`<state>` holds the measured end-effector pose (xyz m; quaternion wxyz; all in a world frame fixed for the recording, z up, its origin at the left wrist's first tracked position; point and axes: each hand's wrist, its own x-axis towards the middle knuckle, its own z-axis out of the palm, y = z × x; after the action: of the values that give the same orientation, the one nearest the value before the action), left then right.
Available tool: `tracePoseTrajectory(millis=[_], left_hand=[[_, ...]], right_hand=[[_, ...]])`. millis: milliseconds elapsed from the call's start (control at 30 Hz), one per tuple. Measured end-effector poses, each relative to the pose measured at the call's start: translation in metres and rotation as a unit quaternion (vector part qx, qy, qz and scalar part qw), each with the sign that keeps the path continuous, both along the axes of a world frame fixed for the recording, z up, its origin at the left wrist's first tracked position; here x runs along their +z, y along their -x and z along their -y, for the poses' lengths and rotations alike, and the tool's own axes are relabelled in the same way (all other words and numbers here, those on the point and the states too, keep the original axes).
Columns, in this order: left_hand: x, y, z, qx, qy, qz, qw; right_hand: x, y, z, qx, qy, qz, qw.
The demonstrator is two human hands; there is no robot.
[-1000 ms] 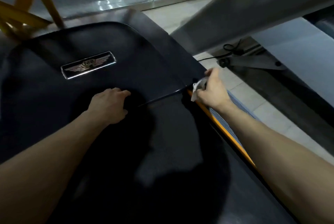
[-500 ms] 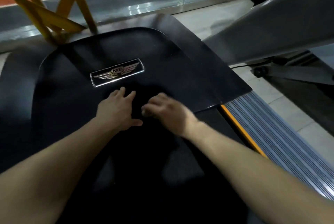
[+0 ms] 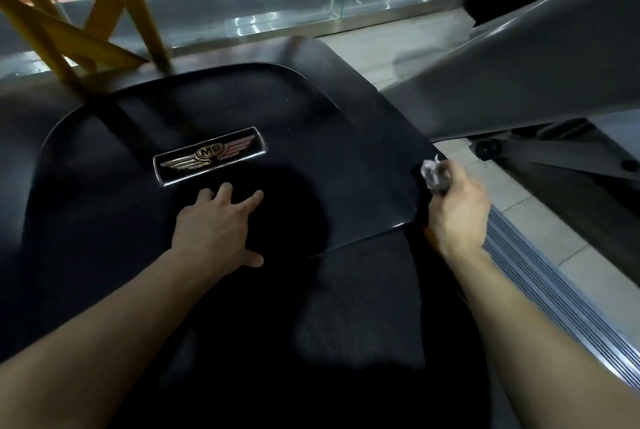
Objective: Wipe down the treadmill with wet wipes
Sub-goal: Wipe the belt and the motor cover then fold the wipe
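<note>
Swung back from beside the left grip, the right grip curls round a crumpled wet wipe at the right edge of the motor cover; the left grip lies flat, fingers spread, below the badge.

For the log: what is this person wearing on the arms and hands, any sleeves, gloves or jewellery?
Nothing worn shows. The left hand and right hand are ungloved, with no rings visible on the fingers. The left forearm and right forearm are bare to the frame edge: no sleeves, watch, wristband or strap in view.
</note>
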<state>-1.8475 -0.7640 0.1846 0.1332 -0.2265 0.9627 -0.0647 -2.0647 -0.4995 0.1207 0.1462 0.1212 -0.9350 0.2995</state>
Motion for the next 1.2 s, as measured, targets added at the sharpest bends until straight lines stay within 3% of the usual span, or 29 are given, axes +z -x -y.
tracePoseTrajectory(millis=[100, 200, 333, 400, 467, 567, 633, 733, 800, 900, 933, 1033, 1100, 1133, 1200], left_hand=[[0.000, 0.000, 0.000, -0.002, 0.006, -0.005, 1.000], [0.000, -0.001, 0.001, -0.009, 0.010, -0.009, 1.000], [0.000, -0.001, -0.002, -0.010, 0.007, -0.011, 1.000], [0.000, 0.001, -0.002, -0.005, 0.004, -0.018, 1.000], [0.002, 0.002, -0.002, -0.003, -0.006, -0.015, 1.000], [0.008, -0.001, 0.001, -0.004, -0.015, -0.024, 1.000], [0.015, -0.007, 0.009, -0.016, -0.034, -0.038, 0.999], [0.017, -0.031, 0.031, 0.005, -0.094, -0.054, 0.994], [0.018, -0.053, 0.052, 0.035, -0.081, -0.051, 0.995], [0.024, -0.079, 0.084, 0.137, -0.051, -0.026, 0.989], [0.027, -0.084, 0.092, 0.159, -0.045, -0.016, 0.986], [0.025, -0.095, 0.099, 0.184, -0.056, -0.004, 0.981], [0.022, -0.095, 0.099, 0.185, -0.059, -0.001, 0.981], [0.021, -0.095, 0.099, 0.183, -0.058, 0.004, 0.981], [0.022, -0.094, 0.099, 0.182, -0.052, 0.008, 0.982]], right_hand=[[0.016, 0.025, 0.054, 0.100, 0.022, -0.006, 0.995], [0.016, 0.044, 0.090, 0.203, -0.025, -0.014, 0.979], [0.015, 0.063, 0.056, 0.097, -0.073, 0.047, 0.991], [0.021, 0.059, 0.079, 0.107, -0.059, 0.026, 0.992], [0.029, 0.040, 0.125, 0.218, -0.044, -0.033, 0.974], [0.017, 0.002, 0.169, 0.414, -0.131, -0.073, 0.898], [0.014, 0.010, 0.169, 0.368, -0.118, -0.076, 0.919], [0.018, 0.019, 0.176, 0.175, -0.047, -0.027, 0.983], [0.016, -0.014, 0.208, 0.216, -0.011, -0.030, 0.976], [0.000, -0.043, 0.227, 0.397, -0.035, -0.069, 0.915], [0.005, -0.034, 0.228, 0.407, -0.035, -0.079, 0.909], [0.023, 0.004, 0.226, 0.216, -0.048, -0.102, 0.970], [0.027, -0.005, 0.247, 0.207, 0.004, -0.056, 0.977], [0.028, -0.024, 0.268, 0.273, 0.018, -0.086, 0.958], [0.026, -0.078, 0.305, 0.464, 0.021, -0.082, 0.882]])
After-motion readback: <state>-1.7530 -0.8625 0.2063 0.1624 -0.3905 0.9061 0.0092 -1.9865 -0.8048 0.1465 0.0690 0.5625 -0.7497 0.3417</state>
